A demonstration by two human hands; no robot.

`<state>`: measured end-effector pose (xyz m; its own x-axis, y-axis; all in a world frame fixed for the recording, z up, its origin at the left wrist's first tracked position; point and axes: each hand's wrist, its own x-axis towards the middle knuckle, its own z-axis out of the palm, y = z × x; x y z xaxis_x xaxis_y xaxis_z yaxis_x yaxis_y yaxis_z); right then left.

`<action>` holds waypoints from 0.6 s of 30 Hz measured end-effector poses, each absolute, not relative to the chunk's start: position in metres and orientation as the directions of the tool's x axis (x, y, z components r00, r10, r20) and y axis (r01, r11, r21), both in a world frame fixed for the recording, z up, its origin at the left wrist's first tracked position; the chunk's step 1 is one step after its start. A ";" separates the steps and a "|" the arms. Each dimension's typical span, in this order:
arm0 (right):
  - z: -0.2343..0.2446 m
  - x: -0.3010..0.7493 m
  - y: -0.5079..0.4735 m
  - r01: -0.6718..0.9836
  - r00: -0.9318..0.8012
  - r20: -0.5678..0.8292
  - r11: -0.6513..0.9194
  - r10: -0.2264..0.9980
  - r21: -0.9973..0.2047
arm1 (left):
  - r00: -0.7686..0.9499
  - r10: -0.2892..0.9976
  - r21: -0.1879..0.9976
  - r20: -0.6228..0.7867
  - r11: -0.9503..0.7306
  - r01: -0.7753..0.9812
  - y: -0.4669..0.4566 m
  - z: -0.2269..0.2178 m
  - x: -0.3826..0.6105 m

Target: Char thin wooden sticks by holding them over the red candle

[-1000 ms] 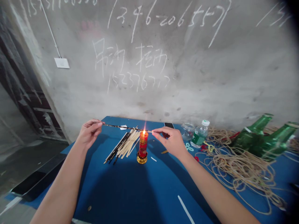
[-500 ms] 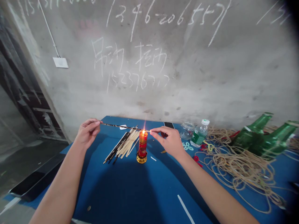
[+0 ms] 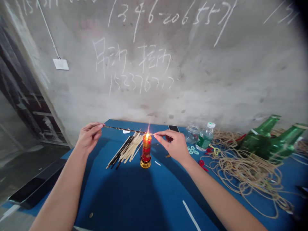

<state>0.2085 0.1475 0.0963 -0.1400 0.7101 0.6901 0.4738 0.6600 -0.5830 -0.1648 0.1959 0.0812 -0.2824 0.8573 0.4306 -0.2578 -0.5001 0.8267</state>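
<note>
A person stands at a blue table [image 3: 120,199] with both bare forearms reaching forward, holding a thin dark stick [image 3: 122,130] level across the flame of a red pillar candle [image 3: 146,148]. The candle stands upright in a gold footed holder, and the tip of its flame rises through the stick near the stick's right end. The left hand [image 3: 89,138], to the left of the candle, pinches the stick's left end between thumb and forefinger, with the remaining fingers loosely curled. The right hand [image 3: 174,146], just right of the flame, pinches the other end in its fingertips, the remaining fingers curved below. Beside the candle on its left lies a loose pile of pale wooden strips and blackened sticks [image 3: 125,150]. Beyond the right hand are a black phone [image 3: 173,128], an empty-looking glass jar [image 3: 192,134] and a plastic water bottle [image 3: 205,137] with a green label. Further right, tangled loops of tan cord [image 3: 245,173] spread across the table around two green glass bottles [image 3: 262,141] lying on their sides. Behind the table rises a rough concrete wall [image 3: 192,86] covered in chalked numbers and characters.
</note>
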 end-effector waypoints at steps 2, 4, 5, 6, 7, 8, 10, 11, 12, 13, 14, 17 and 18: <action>0.098 0.211 0.147 0.475 -0.141 0.697 0.666 0.703 -0.576 | -0.292 0.859 0.825 0.421 -0.496 -0.270 0.196 0.081 -0.162; 0.101 0.215 0.148 0.481 -0.133 0.697 0.660 0.705 -0.577 | -0.300 0.859 0.822 0.415 -0.495 -0.282 0.196 0.082 -0.157; 0.102 0.218 0.149 0.481 -0.122 0.694 0.654 0.710 -0.584 | -0.298 0.860 0.823 0.414 -0.494 -0.282 0.196 0.082 -0.155; 0.104 0.221 0.149 0.477 -0.112 0.687 0.645 0.718 -0.597 | -0.298 0.859 0.823 0.416 -0.495 -0.278 0.196 0.081 -0.152; 0.105 0.223 0.150 0.469 -0.097 0.678 0.635 0.728 -0.614 | -0.293 0.860 0.826 0.418 -0.494 -0.271 0.196 0.081 -0.149; 0.106 0.226 0.151 0.458 -0.085 0.668 0.624 0.739 -0.633 | -0.289 0.860 0.829 0.420 -0.493 -0.264 0.196 0.080 -0.146; 0.108 0.231 0.152 0.443 -0.063 0.645 0.601 0.762 -0.665 | -0.281 0.862 0.831 0.422 -0.492 -0.259 0.197 0.079 -0.142; 0.109 0.233 0.153 0.439 -0.055 0.635 0.590 0.771 -0.678 | -0.280 0.861 0.830 0.424 -0.493 -0.259 0.197 0.078 -0.141; 0.110 0.235 0.153 0.438 -0.047 0.627 0.580 0.778 -0.687 | -0.279 0.861 0.830 0.426 -0.495 -0.259 0.197 0.078 -0.139; 0.112 0.236 0.153 0.436 -0.044 0.619 0.573 0.784 -0.694 | -0.278 0.860 0.830 0.428 -0.496 -0.257 0.197 0.077 -0.138; 0.113 0.238 0.153 0.434 -0.048 0.610 0.567 0.791 -0.700 | -0.278 0.860 0.830 0.428 -0.496 -0.254 0.196 0.077 -0.137; 0.116 0.245 0.155 0.417 -0.095 0.571 0.553 0.815 -0.721 | -0.272 0.863 0.839 0.425 -0.489 -0.241 0.195 0.078 -0.133; 0.117 0.248 0.156 0.404 -0.114 0.557 0.550 0.823 -0.730 | -0.266 0.866 0.843 0.423 -0.484 -0.235 0.195 0.078 -0.132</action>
